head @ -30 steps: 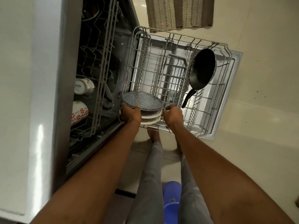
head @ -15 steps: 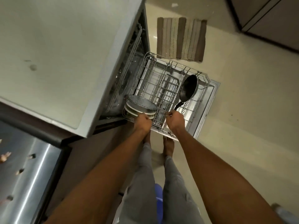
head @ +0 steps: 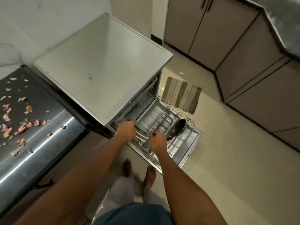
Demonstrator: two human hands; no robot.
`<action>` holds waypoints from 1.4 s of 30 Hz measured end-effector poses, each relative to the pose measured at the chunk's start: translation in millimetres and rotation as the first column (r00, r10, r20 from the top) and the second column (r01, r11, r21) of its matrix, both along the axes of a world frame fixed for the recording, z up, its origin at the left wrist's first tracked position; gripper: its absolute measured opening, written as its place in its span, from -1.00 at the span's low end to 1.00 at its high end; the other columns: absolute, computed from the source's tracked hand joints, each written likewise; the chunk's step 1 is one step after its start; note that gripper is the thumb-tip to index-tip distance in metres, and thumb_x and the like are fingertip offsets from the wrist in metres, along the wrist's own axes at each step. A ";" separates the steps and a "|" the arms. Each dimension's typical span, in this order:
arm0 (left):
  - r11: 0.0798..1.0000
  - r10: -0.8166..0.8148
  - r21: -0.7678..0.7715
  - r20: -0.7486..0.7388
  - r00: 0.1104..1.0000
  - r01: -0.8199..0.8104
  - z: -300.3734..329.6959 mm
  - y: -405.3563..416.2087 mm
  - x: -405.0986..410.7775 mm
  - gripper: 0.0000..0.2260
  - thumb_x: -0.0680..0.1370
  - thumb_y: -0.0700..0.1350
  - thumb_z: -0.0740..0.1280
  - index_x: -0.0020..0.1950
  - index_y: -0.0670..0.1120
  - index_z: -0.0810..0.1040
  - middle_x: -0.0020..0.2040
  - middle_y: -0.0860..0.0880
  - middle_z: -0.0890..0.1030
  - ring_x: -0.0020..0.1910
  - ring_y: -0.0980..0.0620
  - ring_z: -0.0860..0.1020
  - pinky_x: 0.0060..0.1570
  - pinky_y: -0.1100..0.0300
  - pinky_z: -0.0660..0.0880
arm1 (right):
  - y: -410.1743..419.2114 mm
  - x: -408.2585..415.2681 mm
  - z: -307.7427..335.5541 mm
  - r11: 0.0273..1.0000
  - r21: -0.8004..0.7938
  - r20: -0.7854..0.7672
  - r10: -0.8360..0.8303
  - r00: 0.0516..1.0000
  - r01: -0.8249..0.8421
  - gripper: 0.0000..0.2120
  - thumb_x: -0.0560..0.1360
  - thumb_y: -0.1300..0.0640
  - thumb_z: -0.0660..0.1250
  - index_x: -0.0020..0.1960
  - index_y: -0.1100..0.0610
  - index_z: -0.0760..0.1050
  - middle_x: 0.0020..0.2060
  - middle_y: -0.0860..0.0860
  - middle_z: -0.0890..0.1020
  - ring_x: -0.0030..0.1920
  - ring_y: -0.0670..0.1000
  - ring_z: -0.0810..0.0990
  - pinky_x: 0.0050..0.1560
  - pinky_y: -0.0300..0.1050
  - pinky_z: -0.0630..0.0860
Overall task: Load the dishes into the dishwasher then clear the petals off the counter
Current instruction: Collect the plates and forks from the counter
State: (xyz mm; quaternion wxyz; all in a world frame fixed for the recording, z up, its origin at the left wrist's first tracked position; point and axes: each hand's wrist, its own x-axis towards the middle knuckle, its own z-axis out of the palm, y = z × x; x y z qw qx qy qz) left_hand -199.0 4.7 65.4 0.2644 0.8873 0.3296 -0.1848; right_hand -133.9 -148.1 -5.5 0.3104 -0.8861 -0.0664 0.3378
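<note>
The plates (head: 141, 135) stand in the near-left corner of the lower rack (head: 162, 120), beside the pan (head: 178, 127). The left hand (head: 125, 129) curls around their rim; the right hand (head: 158, 140) pinches a rack wire. Judged rigid, breakable and slippery: grip by the rim. The rack wall crowds the plates; open floor (head: 227, 159) lies beyond the rack. Petals (head: 22, 125) remain on the surface (head: 40, 143).

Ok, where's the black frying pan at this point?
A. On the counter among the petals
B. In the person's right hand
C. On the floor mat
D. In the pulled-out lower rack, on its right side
D. The black frying pan leans in the right part of the pulled-out lower rack; the petals lie on the counter without it, and the right hand is at the rack's front edge, not on the pan.
</note>
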 end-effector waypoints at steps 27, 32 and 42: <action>0.600 0.718 0.198 0.292 0.631 -0.775 108.0 113.0 -409.2 -0.84 0.58 -0.16 0.26 0.11 -0.16 0.56 0.09 -0.18 0.63 0.05 -0.20 0.60 0.06 -0.07 0.57 | 260.5 -280.9 186.6 0.355 -0.048 0.488 0.824 0.288 -0.934 -0.77 0.60 0.06 0.27 -0.10 0.16 0.61 -0.15 0.15 0.69 -0.10 0.20 0.63 -0.08 0.06 0.57; 0.441 0.810 0.202 0.329 0.485 -0.874 122.1 119.5 -480.5 -0.82 0.57 -0.16 0.22 0.08 -0.14 0.57 0.07 -0.18 0.63 0.05 -0.19 0.59 0.08 -0.07 0.57 | 294.7 -358.1 196.9 0.158 -0.059 0.498 0.861 0.108 -0.986 -0.74 0.59 0.02 0.26 -0.23 0.07 0.53 -0.26 0.08 0.67 -0.22 0.11 0.62 -0.14 0.06 0.60; 0.157 0.926 0.170 0.318 0.205 -0.973 121.6 146.3 -565.9 -0.82 0.56 -0.17 0.23 0.03 -0.17 0.60 0.06 -0.20 0.63 0.06 -0.20 0.59 0.00 -0.03 0.54 | 360.4 -470.8 183.7 -0.238 -0.162 0.525 0.801 -0.288 -0.958 -0.77 0.59 0.05 0.25 -0.12 0.11 0.63 -0.23 0.07 0.67 -0.23 0.08 0.63 -0.13 0.09 0.63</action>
